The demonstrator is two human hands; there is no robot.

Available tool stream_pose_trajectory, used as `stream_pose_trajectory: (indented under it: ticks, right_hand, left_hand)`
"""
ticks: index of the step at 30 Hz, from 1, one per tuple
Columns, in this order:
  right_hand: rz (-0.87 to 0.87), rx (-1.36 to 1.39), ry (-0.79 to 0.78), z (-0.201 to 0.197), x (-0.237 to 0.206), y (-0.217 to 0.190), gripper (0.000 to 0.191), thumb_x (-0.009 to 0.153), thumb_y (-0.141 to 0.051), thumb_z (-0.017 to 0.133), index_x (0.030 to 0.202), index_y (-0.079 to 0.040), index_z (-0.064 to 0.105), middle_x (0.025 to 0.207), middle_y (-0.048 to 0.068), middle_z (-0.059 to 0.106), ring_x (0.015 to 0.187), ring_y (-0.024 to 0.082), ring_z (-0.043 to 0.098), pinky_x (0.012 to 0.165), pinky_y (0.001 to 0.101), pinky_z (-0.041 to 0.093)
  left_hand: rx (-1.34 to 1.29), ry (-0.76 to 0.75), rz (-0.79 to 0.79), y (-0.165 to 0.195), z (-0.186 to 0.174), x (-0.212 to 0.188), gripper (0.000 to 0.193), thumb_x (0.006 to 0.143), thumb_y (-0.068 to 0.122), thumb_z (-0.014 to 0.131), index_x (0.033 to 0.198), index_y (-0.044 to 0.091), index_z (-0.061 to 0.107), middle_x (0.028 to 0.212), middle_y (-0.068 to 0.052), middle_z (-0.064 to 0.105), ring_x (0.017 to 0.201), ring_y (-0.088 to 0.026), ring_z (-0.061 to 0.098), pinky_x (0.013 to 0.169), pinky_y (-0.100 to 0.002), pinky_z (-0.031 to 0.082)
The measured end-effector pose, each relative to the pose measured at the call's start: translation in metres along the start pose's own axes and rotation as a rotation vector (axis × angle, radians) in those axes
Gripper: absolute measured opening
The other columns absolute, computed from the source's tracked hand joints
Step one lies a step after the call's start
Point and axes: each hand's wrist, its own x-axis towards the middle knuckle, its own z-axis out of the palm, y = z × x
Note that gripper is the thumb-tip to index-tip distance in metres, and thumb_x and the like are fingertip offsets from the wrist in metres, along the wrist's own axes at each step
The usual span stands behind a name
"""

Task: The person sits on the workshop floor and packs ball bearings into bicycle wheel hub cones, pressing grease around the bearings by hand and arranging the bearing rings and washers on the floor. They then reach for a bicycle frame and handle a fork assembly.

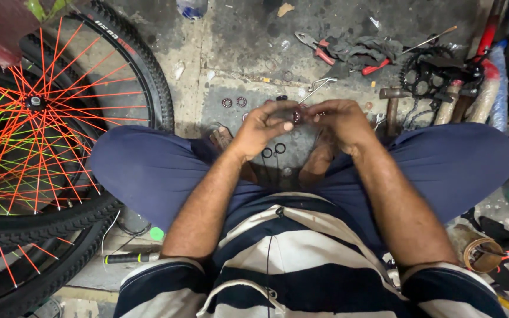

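I squat over a dirty concrete floor, and both hands meet in front of my knees. My left hand (264, 125) and my right hand (336, 121) pinch a small dark round metal part (296, 115) between their fingertips. What kind of part it is I cannot tell. Two ring-shaped bearings (234, 102) lie on the floor just beyond my left hand. Two black rings (274, 150) lie below my hands, between my feet.
Bicycle wheels with orange spokes and black tyres (48, 126) fill the left side. Red-handled pliers (319, 50), a dark rag (363, 50), a hammer (392, 103), a chainring with crank (428, 73) and a screwdriver (128, 258) lie around me. A tape roll (481, 254) sits at the right.
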Motion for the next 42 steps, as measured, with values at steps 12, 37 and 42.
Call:
stream_pose_trajectory:
  ticks: [12, 37, 42]
  right_hand:
    - [-0.003, 0.0, 0.016, 0.02, -0.016, -0.018, 0.018, 0.091, 0.006, 0.069, 0.108, 0.01, 0.073, 0.102, 0.018, 0.076, 0.09, 0.021, 0.074, 0.085, 0.0296, 0.061]
    - [-0.188, -0.218, 0.027, 0.028, -0.013, -0.012, 0.017, 0.083, 0.004, 0.082, 0.099, 0.003, 0.076, 0.097, 0.008, 0.078, 0.085, 0.011, 0.07, 0.08, 0.0225, 0.056]
    - [-0.206, -0.414, 0.131, 0.031, -0.014, -0.011, 0.015, 0.083, 0.001, 0.084, 0.095, 0.002, 0.075, 0.09, 0.009, 0.075, 0.078, 0.011, 0.066, 0.072, 0.0232, 0.053]
  left_hand:
    - [-0.035, 0.069, 0.008, -0.013, -0.005, 0.002, 0.04, 0.101, 0.009, 0.068, 0.139, -0.002, 0.059, 0.128, -0.013, 0.069, 0.113, -0.018, 0.069, 0.096, -0.033, 0.059]
    - [-0.006, 0.032, -0.012, -0.017, -0.008, 0.006, 0.035, 0.1, 0.01, 0.07, 0.132, -0.001, 0.062, 0.118, -0.012, 0.074, 0.106, -0.019, 0.073, 0.092, -0.033, 0.061]
    - [-0.052, -0.005, -0.034, -0.014, -0.006, 0.004, 0.037, 0.101, 0.01, 0.069, 0.136, -0.001, 0.061, 0.121, -0.012, 0.075, 0.108, -0.019, 0.073, 0.095, -0.033, 0.061]
